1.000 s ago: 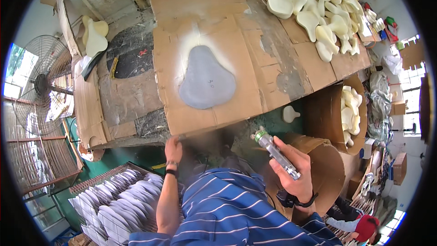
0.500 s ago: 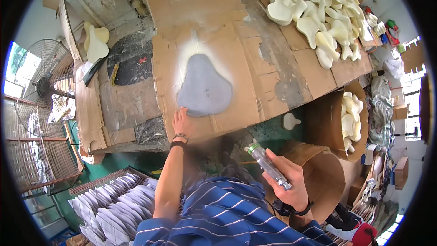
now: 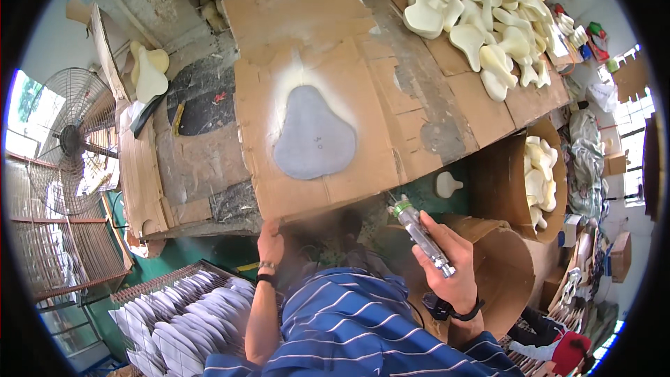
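Observation:
A grey-coated, saddle-shaped pad (image 3: 315, 134) lies flat on the cardboard sheet (image 3: 370, 167), its narrow end pointing away from me. Pale overspray rings its far part, and small dark marks show near its middle. My left hand (image 3: 271, 243) is by the table's front edge, apart from the pad, its fingers drawn together and curled with nothing visible in them. In my right hand (image 3: 450, 269) is a metal spray gun (image 3: 422, 237) with a green ring, its nozzle end tilted up and left toward the table edge. My right fingers wrap round its body.
Cream foam saddle pads (image 3: 481, 14) are heaped at the far right of the table. More fill a brown drum (image 3: 520, 167); another round container (image 3: 502, 272) stands nearer. Grey pads crowd a wire rack (image 3: 192, 324) at lower left. A caged fan (image 3: 70, 139) stands left.
My left hand has drawn back from the pad's near-left edge to the table's front edge, its fingers curling in. The spray gun has shifted slightly right in my right hand; the pad stays put.

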The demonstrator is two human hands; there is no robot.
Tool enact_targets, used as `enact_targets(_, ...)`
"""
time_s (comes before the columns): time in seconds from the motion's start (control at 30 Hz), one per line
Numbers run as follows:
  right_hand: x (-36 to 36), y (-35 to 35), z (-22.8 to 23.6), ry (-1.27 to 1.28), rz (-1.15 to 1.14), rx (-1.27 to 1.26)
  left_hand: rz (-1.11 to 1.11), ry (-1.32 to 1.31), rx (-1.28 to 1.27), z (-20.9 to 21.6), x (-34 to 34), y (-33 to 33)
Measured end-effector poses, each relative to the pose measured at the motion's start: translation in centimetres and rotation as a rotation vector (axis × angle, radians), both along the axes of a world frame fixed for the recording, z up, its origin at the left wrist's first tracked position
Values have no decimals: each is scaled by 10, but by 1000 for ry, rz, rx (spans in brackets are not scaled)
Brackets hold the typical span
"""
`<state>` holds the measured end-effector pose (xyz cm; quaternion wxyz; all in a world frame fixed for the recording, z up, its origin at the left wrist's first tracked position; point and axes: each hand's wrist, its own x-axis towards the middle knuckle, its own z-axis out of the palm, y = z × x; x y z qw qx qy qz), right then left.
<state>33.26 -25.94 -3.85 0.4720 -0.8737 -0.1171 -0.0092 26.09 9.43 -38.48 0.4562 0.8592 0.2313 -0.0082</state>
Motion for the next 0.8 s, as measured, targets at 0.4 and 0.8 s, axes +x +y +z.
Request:
enact_targets(0.4, -37, -15, 26, 140, 13, -165, 382, 494, -316, -115, -180, 63)
enact_targets(0.8, -32, 15, 23, -3, 29, -47, 488, 587, -549, -111, -205, 53)
